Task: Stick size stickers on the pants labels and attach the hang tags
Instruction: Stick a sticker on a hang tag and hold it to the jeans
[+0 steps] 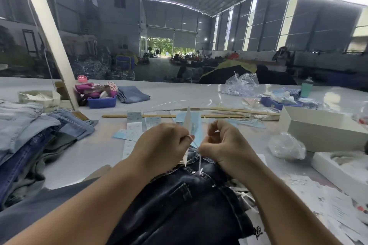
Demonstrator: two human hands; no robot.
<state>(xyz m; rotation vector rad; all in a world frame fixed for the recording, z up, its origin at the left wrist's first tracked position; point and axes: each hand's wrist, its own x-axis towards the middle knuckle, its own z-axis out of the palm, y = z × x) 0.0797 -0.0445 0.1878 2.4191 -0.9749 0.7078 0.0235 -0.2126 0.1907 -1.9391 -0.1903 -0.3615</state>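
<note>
Dark denim pants (179, 201) lie at the near edge of the surface (95, 151), waistband up, as you tie a pale blue hang tag (196, 131) to them with white string (199, 162). The tag stands upright between your hands, just above the waistband. Your left hand (161, 145) has its fingers curled round one end of the string; your right hand (223, 143) pinches the other beside the tag. The likely slip: tugging unevenly could pull the string out of the waistband or tear the tag's hole, and a loose knot may let the tag drop. Both forearms reach in from below, wrists close together, knuckles up. Sticker sheets (134, 123) lie just beyond; folded jeans (39, 125) are stacked at left.
</note>
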